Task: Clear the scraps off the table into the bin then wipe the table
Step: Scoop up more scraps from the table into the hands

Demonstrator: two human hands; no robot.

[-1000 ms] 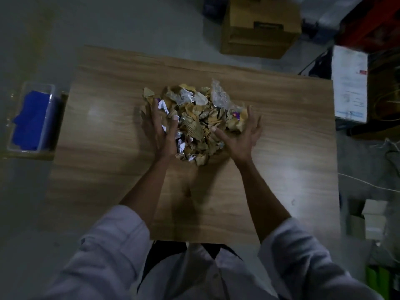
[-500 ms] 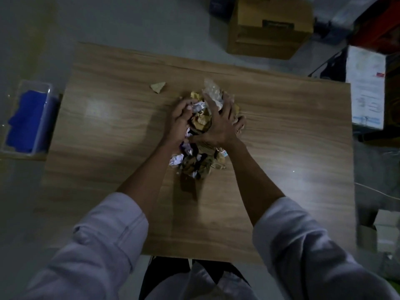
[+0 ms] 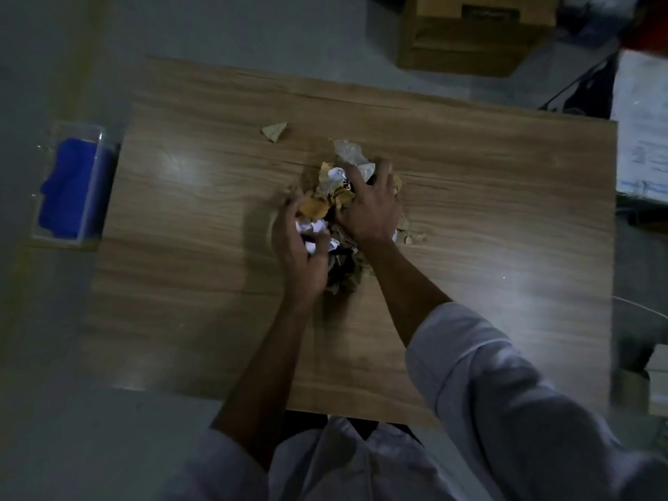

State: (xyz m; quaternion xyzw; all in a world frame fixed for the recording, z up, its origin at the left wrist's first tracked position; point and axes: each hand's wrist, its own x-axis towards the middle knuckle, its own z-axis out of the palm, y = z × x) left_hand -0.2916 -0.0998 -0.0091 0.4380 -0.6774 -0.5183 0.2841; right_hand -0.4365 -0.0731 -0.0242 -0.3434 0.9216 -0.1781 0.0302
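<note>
Both hands curl their fingers round the heap of scraps (image 3: 336,179) at the centre of the table (image 3: 506,218): left hand (image 3: 300,247) gripping its 8 o'clock side, right hand (image 3: 368,207) its 3 o'clock side. A stray scrap (image 3: 274,132) lies apart at 11 o'clock. A blue cloth (image 3: 72,182) lies off the table edge at 9 o'clock.

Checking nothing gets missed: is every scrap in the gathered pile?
No, one tan scrap lies alone on the table, apart from the pile the left hand and right hand hold.
</note>
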